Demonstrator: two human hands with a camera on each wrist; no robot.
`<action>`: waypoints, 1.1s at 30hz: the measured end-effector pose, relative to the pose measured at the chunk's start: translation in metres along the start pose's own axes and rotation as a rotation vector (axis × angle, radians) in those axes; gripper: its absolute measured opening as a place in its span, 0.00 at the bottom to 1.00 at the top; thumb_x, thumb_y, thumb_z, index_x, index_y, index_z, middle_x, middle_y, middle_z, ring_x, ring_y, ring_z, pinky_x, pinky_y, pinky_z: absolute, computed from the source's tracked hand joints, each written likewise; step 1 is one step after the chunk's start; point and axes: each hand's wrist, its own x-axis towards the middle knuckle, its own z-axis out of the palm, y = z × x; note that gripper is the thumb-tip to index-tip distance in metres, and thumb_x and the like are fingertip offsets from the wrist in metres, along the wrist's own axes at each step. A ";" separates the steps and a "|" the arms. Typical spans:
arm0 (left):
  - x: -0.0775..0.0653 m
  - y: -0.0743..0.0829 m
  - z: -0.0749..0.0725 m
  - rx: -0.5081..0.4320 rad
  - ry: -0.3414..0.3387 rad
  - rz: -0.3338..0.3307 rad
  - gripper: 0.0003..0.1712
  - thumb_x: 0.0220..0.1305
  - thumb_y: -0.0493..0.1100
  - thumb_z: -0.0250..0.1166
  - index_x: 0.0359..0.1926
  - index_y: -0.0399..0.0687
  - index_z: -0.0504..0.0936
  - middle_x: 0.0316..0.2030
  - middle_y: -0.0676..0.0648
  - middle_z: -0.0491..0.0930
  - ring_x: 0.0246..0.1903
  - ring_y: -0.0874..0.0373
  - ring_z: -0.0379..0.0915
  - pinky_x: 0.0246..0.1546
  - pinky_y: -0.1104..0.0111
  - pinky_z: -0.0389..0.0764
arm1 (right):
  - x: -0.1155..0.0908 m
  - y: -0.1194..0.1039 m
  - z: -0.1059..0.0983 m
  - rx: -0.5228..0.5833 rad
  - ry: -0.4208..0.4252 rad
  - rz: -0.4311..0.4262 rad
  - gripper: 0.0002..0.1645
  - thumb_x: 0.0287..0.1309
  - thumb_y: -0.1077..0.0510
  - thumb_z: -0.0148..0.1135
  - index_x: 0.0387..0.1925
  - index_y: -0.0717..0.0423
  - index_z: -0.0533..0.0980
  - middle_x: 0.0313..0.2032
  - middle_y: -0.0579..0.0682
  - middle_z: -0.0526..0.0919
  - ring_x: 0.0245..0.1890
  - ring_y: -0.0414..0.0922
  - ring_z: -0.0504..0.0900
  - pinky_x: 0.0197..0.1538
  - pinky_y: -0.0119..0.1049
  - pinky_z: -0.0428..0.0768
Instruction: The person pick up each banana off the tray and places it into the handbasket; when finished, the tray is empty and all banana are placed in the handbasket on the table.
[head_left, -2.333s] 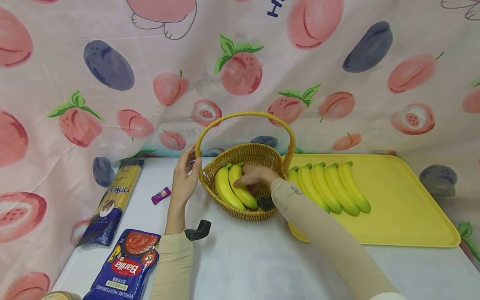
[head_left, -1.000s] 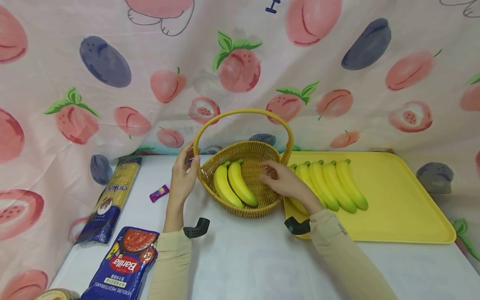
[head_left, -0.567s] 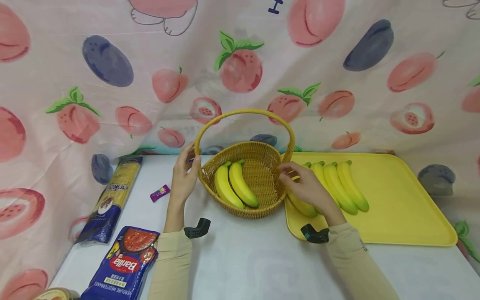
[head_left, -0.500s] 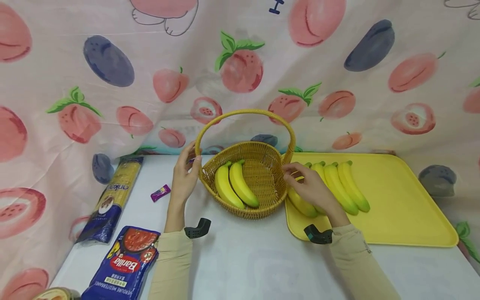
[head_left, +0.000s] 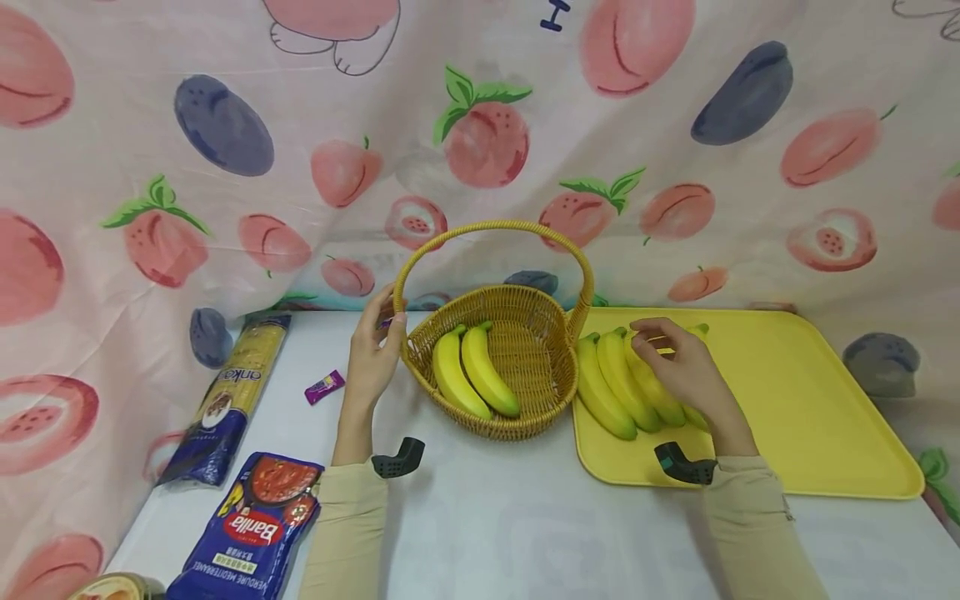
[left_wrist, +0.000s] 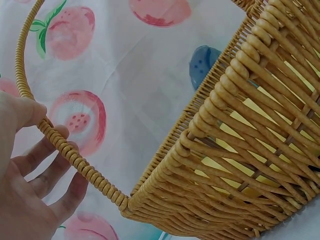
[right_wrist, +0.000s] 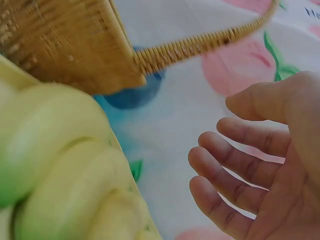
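A wicker basket (head_left: 542, 358) with a tall arched handle (head_left: 495, 226) stands at mid-table. Two yellow bananas (head_left: 489, 372) lie side by side in its left half. At its left end my left hand (head_left: 372, 354) holds the foot of the handle, the thumb in front and the fingers behind, as the left wrist view shows. On the yellow tray (head_left: 813, 417) lies a row of several bananas (head_left: 603, 392). Over that row hovers my right hand (head_left: 688, 371), partly hiding it. In the right wrist view, the fingers (right_wrist: 227, 172) are loosely bent with nothing between them.
Left of the basket lie a small purple packet (head_left: 325, 387), a spaghetti bag (head_left: 228, 400) and a blue Barilla pouch (head_left: 251, 529). A jar lid (head_left: 112, 588) shows at the lower left. A fruit-print cloth (head_left: 480, 50) hangs behind the table.
My right hand has come out of the basket and moved right, over the bananas on the tray. The two bananas in the basket stay put. My left hand keeps its hold.
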 end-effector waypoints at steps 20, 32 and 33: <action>0.001 -0.002 0.002 -0.029 -0.003 -0.010 0.25 0.70 0.37 0.51 0.68 0.48 0.63 0.56 0.37 0.72 0.57 0.44 0.69 0.59 0.53 0.72 | -0.018 0.063 -0.031 -0.077 0.086 0.164 0.31 0.68 0.47 0.48 0.62 0.65 0.64 0.52 0.67 0.73 0.52 0.64 0.71 0.46 0.41 0.75; -0.005 0.022 -0.001 0.001 -0.014 -0.028 0.25 0.70 0.36 0.50 0.67 0.44 0.63 0.56 0.35 0.71 0.57 0.44 0.69 0.60 0.52 0.72 | -0.018 0.092 -0.029 -0.114 0.000 0.297 0.44 0.66 0.40 0.47 0.66 0.72 0.55 0.56 0.74 0.66 0.54 0.68 0.68 0.51 0.60 0.70; -0.005 0.022 -0.001 0.001 -0.015 -0.027 0.25 0.70 0.36 0.50 0.67 0.44 0.63 0.56 0.35 0.71 0.57 0.44 0.69 0.60 0.52 0.71 | -0.019 0.094 -0.029 -0.118 -0.020 0.315 0.45 0.66 0.39 0.46 0.66 0.73 0.54 0.56 0.74 0.65 0.54 0.68 0.67 0.52 0.61 0.70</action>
